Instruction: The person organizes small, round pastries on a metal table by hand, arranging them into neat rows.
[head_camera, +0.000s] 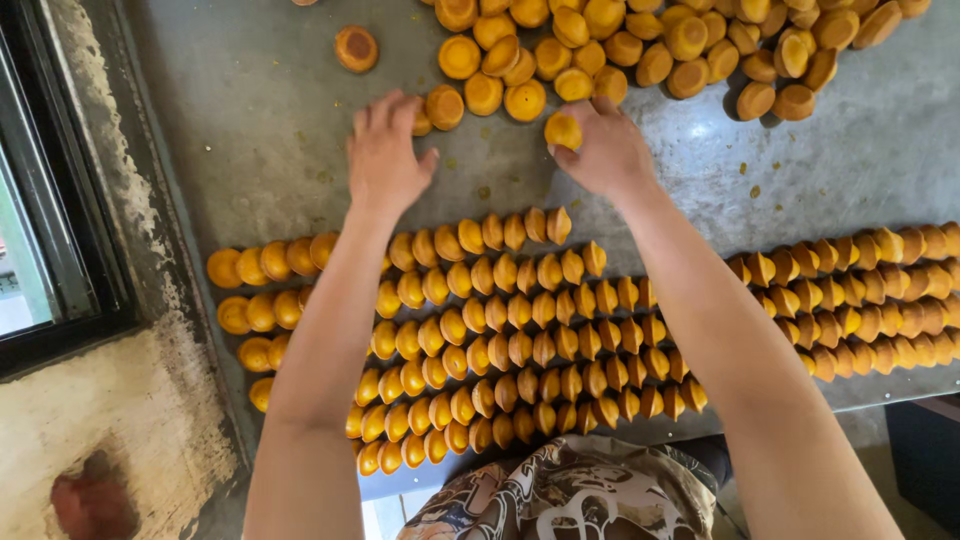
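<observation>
- Golden round baked cake (563, 131) sits pinched in your right hand (605, 150), just off the loose pile (640, 45).
- Left hand (385, 160) is spread flat beside another cake (445, 106); pinch it gently.
- Stand each cake on edge against the nearest row (480, 235) below your grip.

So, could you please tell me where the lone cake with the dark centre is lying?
The lone cake lies at the top left of the head view on the grey table, apart from the heap.

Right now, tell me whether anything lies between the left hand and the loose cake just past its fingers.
Nothing visible does. The left hand is spread over bare metal table, fingertips at the small orange cake. The right hand pinches another cake off to the side.
</observation>
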